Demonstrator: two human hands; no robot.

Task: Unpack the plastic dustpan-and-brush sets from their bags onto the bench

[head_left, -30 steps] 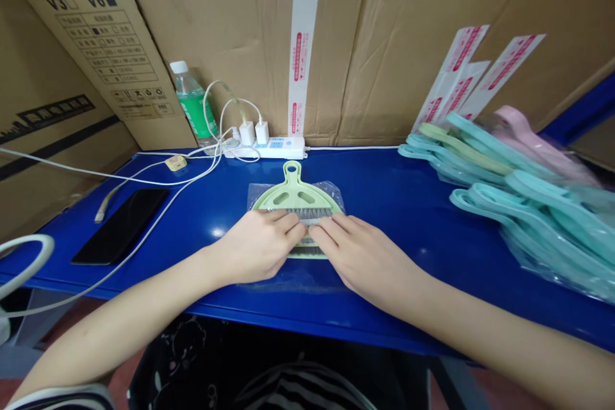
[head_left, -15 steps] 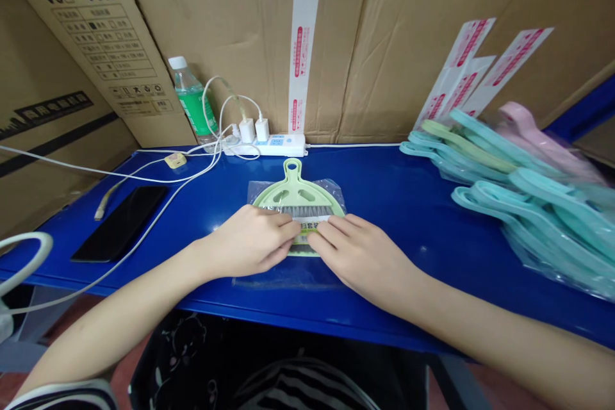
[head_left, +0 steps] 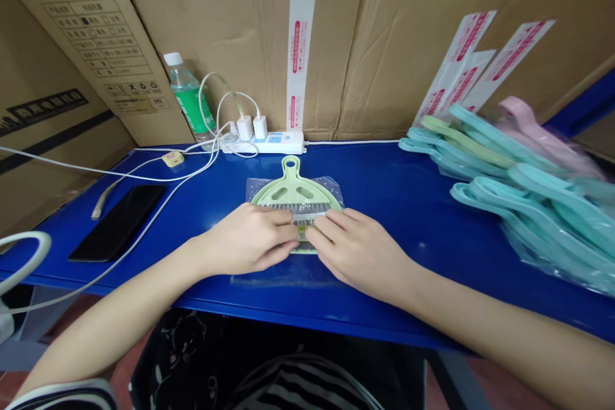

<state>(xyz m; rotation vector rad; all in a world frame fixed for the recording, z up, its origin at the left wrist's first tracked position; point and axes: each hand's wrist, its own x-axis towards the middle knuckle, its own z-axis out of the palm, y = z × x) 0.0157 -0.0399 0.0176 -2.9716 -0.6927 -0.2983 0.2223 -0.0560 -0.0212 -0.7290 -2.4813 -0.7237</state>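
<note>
A light green dustpan (head_left: 290, 183) with a grey-bristled brush (head_left: 307, 209) lies in a clear plastic bag (head_left: 283, 275) on the blue table, its handle pointing away from me. Across the brush sits a white and green label (head_left: 303, 221), partly covered by my fingers. My left hand (head_left: 252, 237) rests on the left side of the package, fingers curled at the label's edge. From the right, my right hand (head_left: 358, 253) bends its fingers over the label's other side. Both sets of fingertips are close together, and what they pinch is hidden.
Bagged turquoise, green and pink dustpans (head_left: 542, 205) are piled at the right. Behind stand cardboard boxes (head_left: 384, 45), a power strip (head_left: 283, 143) with chargers and a bottle (head_left: 192, 102). A black phone (head_left: 118, 223) and white cables lie at the left.
The view has shifted slightly. My fingers have moved a little on the label, uncovering more of its printed characters; the package stays in place.
</note>
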